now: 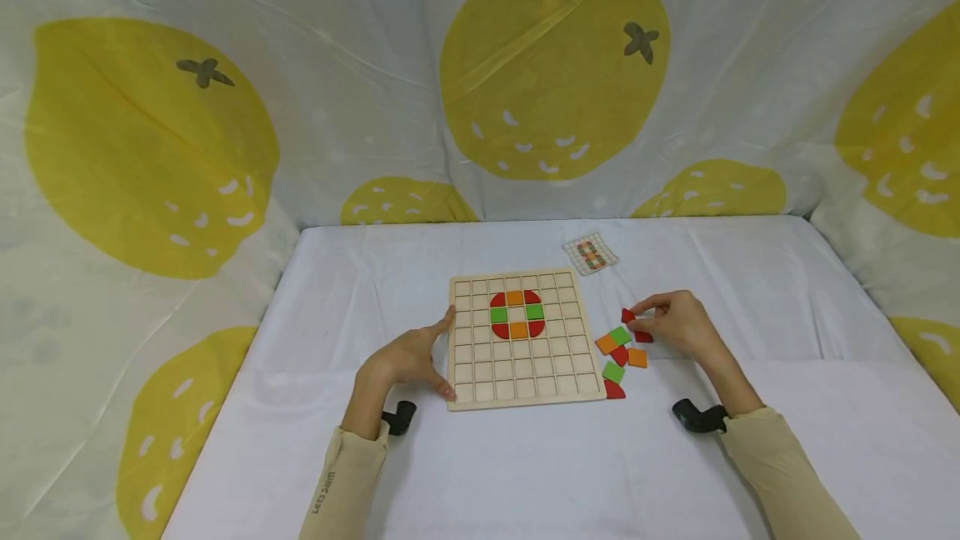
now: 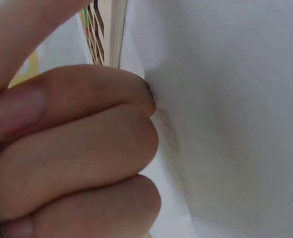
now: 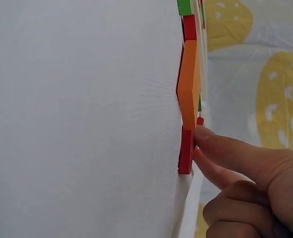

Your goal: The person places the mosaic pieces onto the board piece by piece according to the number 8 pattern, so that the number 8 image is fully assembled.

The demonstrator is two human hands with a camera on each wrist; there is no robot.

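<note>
A square wooden grid board (image 1: pixel 495 373) lies on the white cloth. On it, red, green and orange pieces form a ring round one bare square. My left hand (image 1: pixel 401 357) touches the board's left edge, its thumb and index finger spread apart; in the left wrist view the other fingers are curled beside the board. Right of the board, my right hand (image 1: pixel 675 323) pinches a red piece (image 1: pixel 627 316) between thumb and index finger. Another red piece (image 1: pixel 643 337) lies just below those fingertips. In the right wrist view an orange piece (image 3: pixel 188 84) stands nearest the thumb.
Loose pieces lie along the board's right side, among them a green piece (image 1: pixel 613 372), an orange piece (image 1: pixel 637 357) and a red corner piece (image 1: pixel 614 390). Behind the board lies a small pattern card (image 1: pixel 590 254). A lemon-print cloth (image 1: pixel 555 65) hangs at the back.
</note>
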